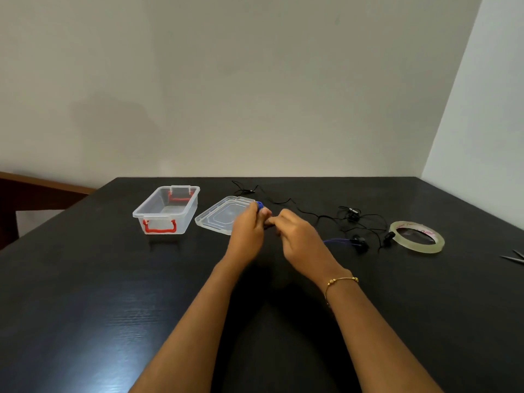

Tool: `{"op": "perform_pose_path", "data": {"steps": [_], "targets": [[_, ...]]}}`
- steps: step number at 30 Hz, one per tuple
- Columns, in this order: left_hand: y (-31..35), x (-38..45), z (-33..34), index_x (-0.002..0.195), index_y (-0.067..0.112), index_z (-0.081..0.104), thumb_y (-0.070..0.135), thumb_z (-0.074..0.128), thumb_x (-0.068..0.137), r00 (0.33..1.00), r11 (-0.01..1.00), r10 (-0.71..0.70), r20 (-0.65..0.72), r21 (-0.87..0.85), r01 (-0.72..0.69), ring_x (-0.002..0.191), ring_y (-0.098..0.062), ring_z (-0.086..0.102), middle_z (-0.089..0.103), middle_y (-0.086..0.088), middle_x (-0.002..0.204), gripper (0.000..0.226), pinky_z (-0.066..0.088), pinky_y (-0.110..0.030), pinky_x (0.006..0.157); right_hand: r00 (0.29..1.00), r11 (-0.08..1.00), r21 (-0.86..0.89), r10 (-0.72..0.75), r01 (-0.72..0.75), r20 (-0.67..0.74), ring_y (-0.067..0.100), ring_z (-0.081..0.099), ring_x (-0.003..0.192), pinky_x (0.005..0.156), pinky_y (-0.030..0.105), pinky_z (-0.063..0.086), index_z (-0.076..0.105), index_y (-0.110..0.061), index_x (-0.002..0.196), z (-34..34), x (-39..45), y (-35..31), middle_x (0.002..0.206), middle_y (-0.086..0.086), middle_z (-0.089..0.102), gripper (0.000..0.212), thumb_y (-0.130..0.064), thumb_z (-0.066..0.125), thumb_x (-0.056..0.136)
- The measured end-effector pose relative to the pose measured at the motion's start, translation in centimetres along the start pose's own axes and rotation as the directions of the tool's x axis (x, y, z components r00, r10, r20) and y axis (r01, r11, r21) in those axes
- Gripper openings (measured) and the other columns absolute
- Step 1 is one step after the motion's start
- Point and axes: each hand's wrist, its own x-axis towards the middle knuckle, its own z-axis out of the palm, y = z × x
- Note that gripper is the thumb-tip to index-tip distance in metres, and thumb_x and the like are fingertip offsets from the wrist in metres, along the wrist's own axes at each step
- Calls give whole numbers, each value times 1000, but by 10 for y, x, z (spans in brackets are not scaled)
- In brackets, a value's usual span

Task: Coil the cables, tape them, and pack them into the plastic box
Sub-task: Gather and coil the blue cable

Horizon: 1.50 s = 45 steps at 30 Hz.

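Cable (337,241), blue, is being coiled: left hand (246,231) grips the coil beside the lid (218,219), right hand (297,236) pinches the strand. Next comes tape (416,237).

blue cable (260,205) mostly hidden in left hand (247,231), metal tool (514,258) cut off at right edge

Both hands, left (247,224) and right (297,231), fingers curled, close together, forearms outstretched.
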Motion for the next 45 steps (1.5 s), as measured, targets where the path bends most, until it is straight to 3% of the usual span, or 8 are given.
{"op": "perform_pose_path", "data": {"steps": [4, 7, 12, 19, 24, 29, 36, 45], "targets": [[5, -4, 1, 73, 12, 50, 15, 36, 99, 984, 999, -46, 171, -14, 49, 53, -4, 48, 50, 0, 60, 29, 43, -18, 61, 988, 996, 81, 36, -24, -151, 16, 56, 76, 70, 17, 43, 62, -5, 104, -5, -1, 8, 90, 10, 61, 31, -13, 36, 89], [15, -8, -1, 73, 11, 52, 19, 33, 100, 904, 954, -165, 393, -168, 247, 44, -9, 39, 38, -1, 53, 34, 48, -24, 58, 969, 997, 53, 73, -62, -237, 20, 61, 80, 68, 31, 52, 61, -6, 104, -9, -1, 15, 91, 8, 64, 23, -12, 44, 90], [21, -8, -13, 68, 11, 49, 31, 31, 97, 784, 776, -210, 585, -389, 497, 39, -9, 30, 28, 6, 44, 40, 43, -26, 55, 954, 995, 32, 98, -93, -284, 18, 59, 71, 59, 26, 48, 66, -5, 92, -9, -1, 23, 83, 9, 62, 35, -26, 39, 90], [25, -6, -16, 67, 12, 48, 22, 36, 90, 868, 283, -50, 494, -827, 486, 35, -6, 37, 36, 7, 42, 28, 48, -21, 50, 968, 990, 38, 144, -139, -205, 24, 60, 75, 63, 30, 43, 66, -4, 100, 4, -2, 24, 84, 11, 65, 19, -11, 51, 93], [26, 3, -17, 71, 12, 51, 22, 31, 99, 962, 88, -145, 231, -965, 245, 49, -9, 59, 52, 4, 49, 36, 58, -25, 67, 982, 984, 49, 169, -173, 90, 22, 61, 89, 74, 31, 45, 63, -10, 110, 11, -4, 12, 95, 8, 65, 26, -23, 45, 96], [19, 7, -13, 83, 10, 52, 21, 31, 100, 961, 293, -276, 34, -949, 118, 80, -21, 70, 72, -5, 70, 30, 52, -33, 89, 965, 993, 5, 116, -121, 236, 17, 60, 94, 73, 24, 40, 62, -14, 113, 11, -2, 0, 103, 4, 66, 27, -26, 45, 96], [-1, 5, -2, 87, 11, 55, 17, 32, 100, 993, 902, -79, -88, -430, 33, 103, -18, 62, 70, 3, 87, 26, 41, -30, 99, 999, 998, -66, 12, -9, 45, 21, 60, 89, 71, 29, 46, 64, -10, 109, 2, -3, -2, 99, 6, 66, 25, -19, 46, 95], [-1, 0, 1, 77, 15, 53, 15, 37, 99, 993, 1000, -19, 117, 6, 19, 70, -4, 54, 55, 5, 72, 27, 44, -10, 65, 986, 983, -181, -13, -17, -164, 18, 58, 61, 50, 27, 44, 69, -9, 81, -2, 0, 10, 69, 3, 61, 32, -26, 42, 87]]}}
